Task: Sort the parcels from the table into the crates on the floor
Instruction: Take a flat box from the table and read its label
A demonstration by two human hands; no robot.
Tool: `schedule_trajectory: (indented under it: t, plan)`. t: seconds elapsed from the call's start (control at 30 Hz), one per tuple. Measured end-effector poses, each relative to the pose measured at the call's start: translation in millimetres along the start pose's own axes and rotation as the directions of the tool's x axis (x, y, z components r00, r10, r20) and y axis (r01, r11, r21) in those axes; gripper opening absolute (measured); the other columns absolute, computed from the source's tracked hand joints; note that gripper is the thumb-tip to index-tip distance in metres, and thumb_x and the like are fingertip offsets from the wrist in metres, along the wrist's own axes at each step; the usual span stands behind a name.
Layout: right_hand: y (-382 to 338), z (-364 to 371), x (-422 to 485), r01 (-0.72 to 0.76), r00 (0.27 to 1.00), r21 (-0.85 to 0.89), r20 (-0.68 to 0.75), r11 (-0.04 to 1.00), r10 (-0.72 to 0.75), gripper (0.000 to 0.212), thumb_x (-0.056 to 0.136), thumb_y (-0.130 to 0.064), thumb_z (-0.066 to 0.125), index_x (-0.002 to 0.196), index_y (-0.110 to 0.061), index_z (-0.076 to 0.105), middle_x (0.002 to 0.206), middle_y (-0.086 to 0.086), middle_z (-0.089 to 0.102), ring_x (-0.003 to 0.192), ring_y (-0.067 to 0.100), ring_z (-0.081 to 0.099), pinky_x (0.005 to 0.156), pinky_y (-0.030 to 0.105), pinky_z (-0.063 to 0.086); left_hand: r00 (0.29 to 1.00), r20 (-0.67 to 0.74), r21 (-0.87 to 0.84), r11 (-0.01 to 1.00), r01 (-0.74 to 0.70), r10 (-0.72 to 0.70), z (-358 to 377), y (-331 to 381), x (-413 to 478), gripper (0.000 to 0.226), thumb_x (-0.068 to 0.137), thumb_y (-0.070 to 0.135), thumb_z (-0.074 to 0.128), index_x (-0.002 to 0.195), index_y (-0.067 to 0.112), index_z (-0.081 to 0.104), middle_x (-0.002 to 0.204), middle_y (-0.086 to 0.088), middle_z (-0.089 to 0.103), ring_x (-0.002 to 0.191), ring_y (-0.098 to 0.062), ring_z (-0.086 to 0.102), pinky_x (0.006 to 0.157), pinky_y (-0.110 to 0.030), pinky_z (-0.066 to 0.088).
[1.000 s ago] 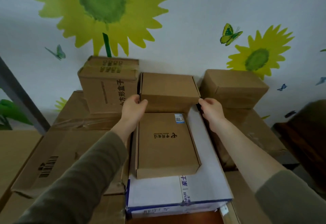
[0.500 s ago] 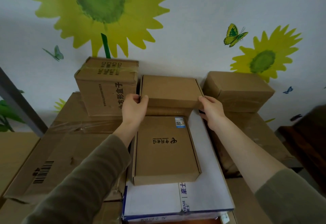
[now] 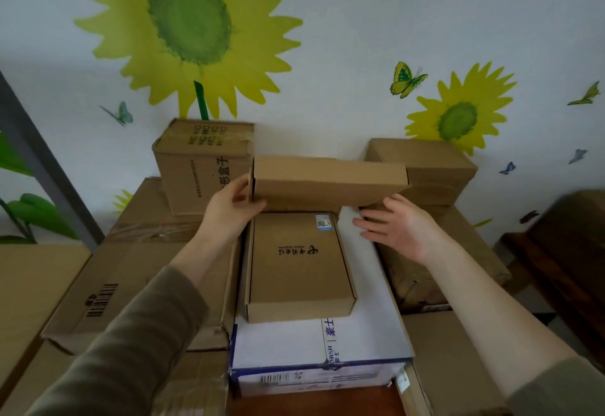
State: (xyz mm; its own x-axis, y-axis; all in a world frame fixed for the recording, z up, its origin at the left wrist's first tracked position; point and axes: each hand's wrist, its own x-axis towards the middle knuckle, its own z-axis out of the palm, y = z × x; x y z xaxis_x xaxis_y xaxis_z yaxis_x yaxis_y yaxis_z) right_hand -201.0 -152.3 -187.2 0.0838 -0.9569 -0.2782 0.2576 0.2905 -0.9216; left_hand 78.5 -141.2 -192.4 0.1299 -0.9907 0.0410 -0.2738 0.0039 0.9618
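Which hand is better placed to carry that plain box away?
Left. The left hand grips the box at its left end; the right hand is open below its right end.

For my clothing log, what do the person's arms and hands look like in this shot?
Olive-green long sleeves on both arms; the left sleeve ends mid-forearm, the right sleeve nearer the elbow. The left hand and right hand are bare: no gloves, rings or watch.

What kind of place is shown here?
Probably a storeroom or packing corner in a decorated room: stacked cardboard boxes, a parcel held in the left hand, and a wall painted with sunflowers and butterflies.
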Motion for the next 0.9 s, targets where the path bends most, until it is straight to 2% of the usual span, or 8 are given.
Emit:
schedule_trajectory:
  t: [0.13,0.23,0.33,0.43,0.53,0.67,0.8,0.9]
  plan:
    - [4,1,-7,-0.099,0.993,0.122,0.073,0.988,0.090,0.035,0.100,-0.030,0.032,0.116,-0.011,0.056,0.105,0.017,0.066,0.083,0.026,0.072,0.064,0.032,0.059,0.996,0.067,-0.189,0.980,0.067,-0.055,-7,6,-18,0.048,0.091,0.000,0.052,0.125,0.034,0.051,0.108,0.002,0.063,0.087,-0.020,0.068,0.072,-0.033,0.058]
    - [9,3,-11,-0.109,0.992,0.168,0.076,0.980,0.097,0.023,0.095,-0.025,0.045,0.103,-0.014,0.064,0.087,0.007,0.071,0.072,0.017,0.069,0.060,0.028,0.056,0.986,-0.006,-0.345,0.926,0.153,-0.166,-11,4,-21,0.046,0.094,-0.001,0.046,0.134,0.021,0.046,0.101,-0.004,0.065,0.084,-0.020,0.064,0.063,-0.032,0.055]
    - [16,7,-11,-0.078,0.995,0.043,0.067,0.996,0.075,0.032,0.091,-0.013,0.045,0.117,-0.015,0.063,0.095,0.004,0.068,0.078,0.015,0.063,0.063,0.027,0.051,0.949,-0.054,-0.497,0.832,0.245,-0.312,-13,-3,-24,0.028,0.097,0.008,0.044,0.123,0.002,0.054,0.086,-0.009,0.065,0.075,-0.019,0.062,0.073,-0.034,0.053]
    - [22,9,-12,-0.075,0.995,0.019,0.065,0.997,0.074,0.041,0.090,-0.008,0.042,0.127,-0.015,0.057,0.101,0.006,0.066,0.080,0.017,0.064,0.063,0.026,0.051,0.948,-0.042,-0.465,0.846,0.262,-0.316,-12,-7,-32,0.024,0.097,0.015,0.047,0.111,0.002,0.061,0.084,-0.009,0.067,0.075,-0.019,0.065,0.075,-0.036,0.053]
    - [24,7,-13,-0.075,0.994,0.024,0.082,0.997,0.072,0.043,0.088,-0.008,0.043,0.127,-0.016,0.057,0.107,0.006,0.064,0.082,0.018,0.065,0.062,0.026,0.053,0.945,-0.042,-0.460,0.846,0.269,-0.323,-11,-9,-37,0.025,0.097,0.016,0.046,0.114,0.005,0.060,0.084,-0.008,0.066,0.072,-0.017,0.063,0.061,-0.031,0.051]
    - [28,2,-13,-0.078,0.993,0.036,0.086,0.996,0.075,0.044,0.088,-0.008,0.043,0.128,-0.016,0.057,0.112,0.008,0.063,0.086,0.019,0.064,0.063,0.027,0.054,0.939,-0.054,-0.441,0.852,0.283,-0.340,-9,-11,-43,0.027,0.097,0.021,0.046,0.118,0.010,0.060,0.087,-0.006,0.067,0.074,-0.015,0.063,0.057,-0.028,0.048]
    - [32,-1,-20,-0.083,0.995,0.027,0.053,0.996,0.081,0.042,0.088,-0.008,0.043,0.126,-0.017,0.059,0.106,0.006,0.067,0.086,0.018,0.062,0.069,0.030,0.050,0.935,-0.057,-0.441,0.849,0.292,-0.351,-2,-10,-50,0.024,0.097,0.025,0.046,0.114,0.015,0.061,0.087,-0.003,0.067,0.075,-0.014,0.064,0.056,-0.026,0.049]
    - [37,-7,-33,-0.058,0.998,0.021,-0.012,0.998,0.058,0.033,0.089,-0.009,0.043,0.111,-0.018,0.067,0.096,0.005,0.069,0.087,0.020,0.055,0.072,0.031,0.043,0.927,-0.049,-0.474,0.826,0.306,-0.372,11,-3,-55,0.018,0.097,0.024,0.047,0.094,0.017,0.063,0.085,-0.003,0.068,0.075,-0.015,0.066,0.062,-0.028,0.053]
